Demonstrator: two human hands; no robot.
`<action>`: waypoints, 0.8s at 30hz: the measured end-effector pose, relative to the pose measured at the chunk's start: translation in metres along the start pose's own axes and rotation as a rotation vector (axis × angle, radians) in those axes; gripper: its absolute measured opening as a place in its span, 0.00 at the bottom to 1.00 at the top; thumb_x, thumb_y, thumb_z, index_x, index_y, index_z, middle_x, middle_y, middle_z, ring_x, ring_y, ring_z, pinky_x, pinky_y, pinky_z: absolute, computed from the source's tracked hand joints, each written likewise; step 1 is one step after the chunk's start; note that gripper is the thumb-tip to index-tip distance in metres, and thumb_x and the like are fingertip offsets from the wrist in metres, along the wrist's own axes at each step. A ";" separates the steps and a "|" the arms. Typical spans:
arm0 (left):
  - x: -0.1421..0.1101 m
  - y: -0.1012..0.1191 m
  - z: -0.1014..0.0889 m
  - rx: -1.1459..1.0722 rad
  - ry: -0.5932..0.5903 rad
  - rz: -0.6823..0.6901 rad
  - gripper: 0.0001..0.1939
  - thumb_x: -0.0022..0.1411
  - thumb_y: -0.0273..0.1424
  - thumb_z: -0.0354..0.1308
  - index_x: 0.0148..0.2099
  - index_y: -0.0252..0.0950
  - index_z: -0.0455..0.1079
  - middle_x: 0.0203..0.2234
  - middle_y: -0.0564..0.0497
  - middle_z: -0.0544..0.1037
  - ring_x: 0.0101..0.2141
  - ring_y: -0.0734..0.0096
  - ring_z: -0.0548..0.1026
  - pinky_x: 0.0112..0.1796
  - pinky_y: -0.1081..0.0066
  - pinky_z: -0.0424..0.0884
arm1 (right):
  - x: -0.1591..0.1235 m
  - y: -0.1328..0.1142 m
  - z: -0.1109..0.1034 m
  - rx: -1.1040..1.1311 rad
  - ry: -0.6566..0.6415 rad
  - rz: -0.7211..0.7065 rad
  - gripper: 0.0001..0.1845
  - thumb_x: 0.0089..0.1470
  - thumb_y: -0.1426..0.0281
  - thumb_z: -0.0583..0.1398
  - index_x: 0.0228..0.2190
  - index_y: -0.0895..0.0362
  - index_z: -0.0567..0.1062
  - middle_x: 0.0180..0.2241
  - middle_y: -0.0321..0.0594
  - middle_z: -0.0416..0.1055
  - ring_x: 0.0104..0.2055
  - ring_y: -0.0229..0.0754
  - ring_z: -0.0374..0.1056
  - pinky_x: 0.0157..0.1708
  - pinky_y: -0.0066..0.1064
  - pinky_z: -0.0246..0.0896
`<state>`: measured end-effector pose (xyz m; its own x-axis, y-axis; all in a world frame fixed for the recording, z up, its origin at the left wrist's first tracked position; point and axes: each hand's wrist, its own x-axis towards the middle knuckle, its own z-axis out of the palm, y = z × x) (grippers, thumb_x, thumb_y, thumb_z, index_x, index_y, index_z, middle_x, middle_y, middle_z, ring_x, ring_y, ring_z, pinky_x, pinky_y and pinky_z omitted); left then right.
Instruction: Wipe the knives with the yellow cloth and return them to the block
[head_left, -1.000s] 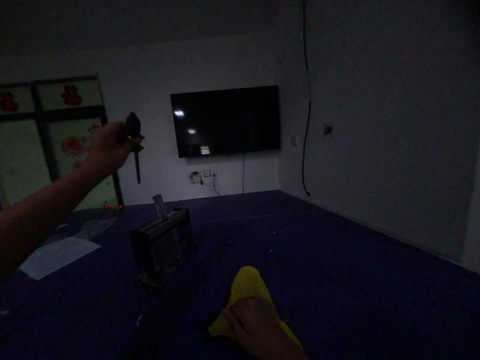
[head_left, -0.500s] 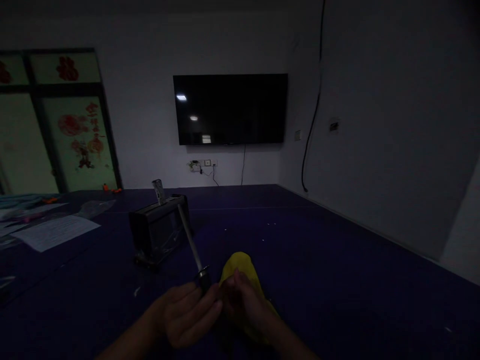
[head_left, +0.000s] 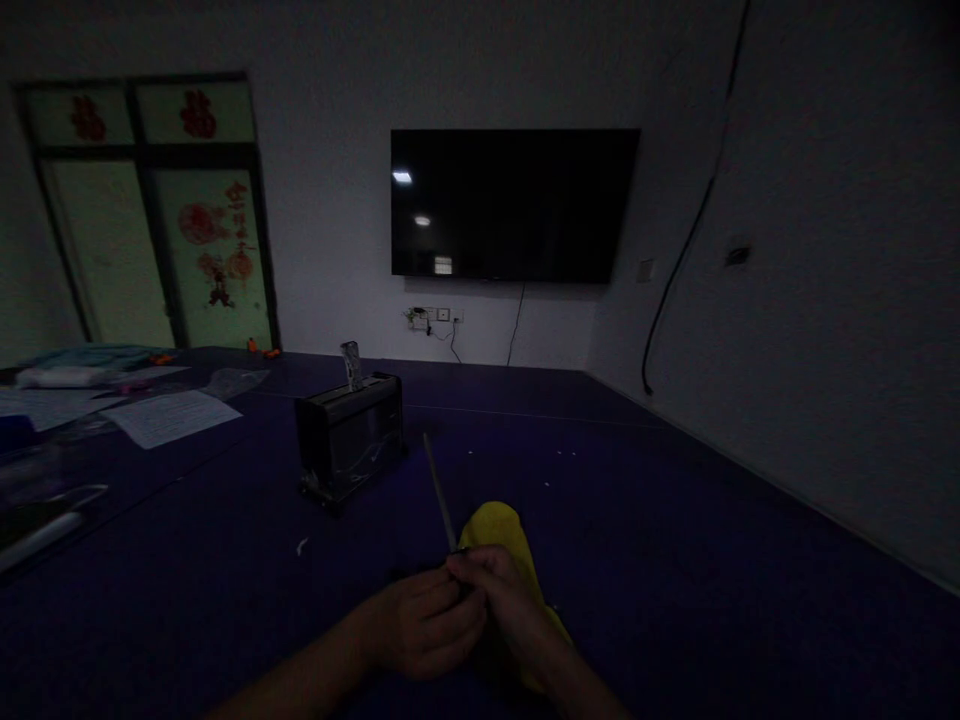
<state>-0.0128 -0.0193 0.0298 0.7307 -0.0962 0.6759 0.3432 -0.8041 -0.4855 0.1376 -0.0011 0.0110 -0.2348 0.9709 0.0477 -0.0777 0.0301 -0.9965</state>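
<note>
The room is dim. My left hand (head_left: 421,625) is closed around the dark handle of a thin metal rod tool (head_left: 439,492), whose shaft points up and away from me. Right beside it, my right hand (head_left: 504,600) has its fingers curled against the base of the shaft and lies on a yellow cloth (head_left: 501,528). The cloth rests on the dark blue table (head_left: 675,540). A dark boxy appliance (head_left: 349,440) with something shiny sticking out of its top stands a little beyond my hands, to the left.
Sheets of paper (head_left: 174,417) and clear plastic wrapping (head_left: 45,500) lie at the table's left side. A wall-mounted television (head_left: 513,205) hangs ahead above wall sockets (head_left: 433,317). Glass doors with red decorations (head_left: 154,230) are at the far left.
My left hand came down from high on the left with the tool to meet my right hand at the yellow cloth. The camera turned left, shifting the scene right.
</note>
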 end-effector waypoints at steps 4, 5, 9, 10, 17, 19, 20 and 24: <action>0.001 0.018 0.005 -0.194 -0.011 -0.416 0.13 0.59 0.23 0.47 0.45 0.37 0.67 0.34 0.47 0.76 0.35 0.71 0.72 0.37 0.72 0.70 | 0.005 -0.005 0.001 0.028 0.087 0.014 0.20 0.34 0.53 0.66 0.17 0.57 0.68 0.18 0.31 0.63 0.23 0.37 0.61 0.25 0.28 0.55; 0.000 0.024 0.007 -0.226 0.019 -0.519 0.12 0.59 0.23 0.46 0.43 0.37 0.66 0.34 0.47 0.75 0.34 0.70 0.71 0.36 0.72 0.69 | 0.006 -0.006 0.001 -0.011 0.091 -0.016 0.21 0.35 0.53 0.65 0.15 0.57 0.68 0.16 0.31 0.61 0.21 0.36 0.59 0.23 0.27 0.52; -0.007 0.041 0.015 -0.630 0.232 -1.080 0.04 0.59 0.31 0.49 0.36 0.37 0.62 0.30 0.49 0.70 0.31 0.70 0.68 0.34 0.71 0.66 | 0.007 -0.013 0.001 -0.089 0.104 -0.142 0.21 0.39 0.53 0.64 0.15 0.58 0.70 0.14 0.30 0.59 0.19 0.33 0.55 0.19 0.26 0.48; -0.008 0.042 0.017 -0.779 0.252 -1.217 0.06 0.59 0.34 0.49 0.36 0.37 0.62 0.29 0.50 0.70 0.31 0.69 0.67 0.34 0.71 0.66 | 0.006 -0.014 0.002 -0.092 0.098 -0.166 0.22 0.40 0.52 0.63 0.15 0.58 0.70 0.15 0.31 0.59 0.19 0.33 0.55 0.19 0.25 0.48; -0.004 0.026 0.020 -1.403 0.289 -1.504 0.26 0.50 0.48 0.59 0.46 0.36 0.67 0.42 0.46 0.74 0.46 0.61 0.69 0.48 0.66 0.61 | -0.004 -0.013 0.017 -0.144 0.098 -0.246 0.17 0.42 0.56 0.63 0.20 0.58 0.71 0.19 0.34 0.67 0.23 0.36 0.62 0.23 0.26 0.56; -0.006 0.023 0.021 -1.448 0.254 -1.460 0.27 0.46 0.50 0.61 0.42 0.35 0.68 0.34 0.48 0.76 0.37 0.63 0.73 0.42 0.67 0.66 | -0.004 -0.012 0.020 -0.167 0.103 -0.201 0.16 0.42 0.57 0.62 0.22 0.58 0.73 0.18 0.34 0.67 0.20 0.36 0.62 0.21 0.26 0.55; -0.007 0.022 0.022 -1.476 0.235 -1.431 0.26 0.45 0.50 0.61 0.40 0.35 0.68 0.29 0.49 0.76 0.31 0.65 0.73 0.37 0.68 0.67 | -0.004 -0.012 0.021 -0.174 0.107 -0.180 0.15 0.41 0.58 0.63 0.22 0.58 0.73 0.18 0.34 0.67 0.19 0.35 0.61 0.19 0.26 0.54; -0.011 0.016 0.023 -1.551 0.152 -1.369 0.24 0.48 0.50 0.59 0.34 0.32 0.68 0.20 0.52 0.73 0.20 0.72 0.69 0.26 0.72 0.65 | -0.001 -0.019 0.027 -0.169 0.165 -0.161 0.15 0.36 0.60 0.65 0.20 0.57 0.70 0.15 0.30 0.63 0.15 0.32 0.57 0.14 0.24 0.49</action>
<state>-0.0021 -0.0177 0.0016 0.4204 0.8884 0.1845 -0.2286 -0.0931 0.9691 0.1126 -0.0087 0.0321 -0.0707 0.9756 0.2080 0.0643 0.2126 -0.9750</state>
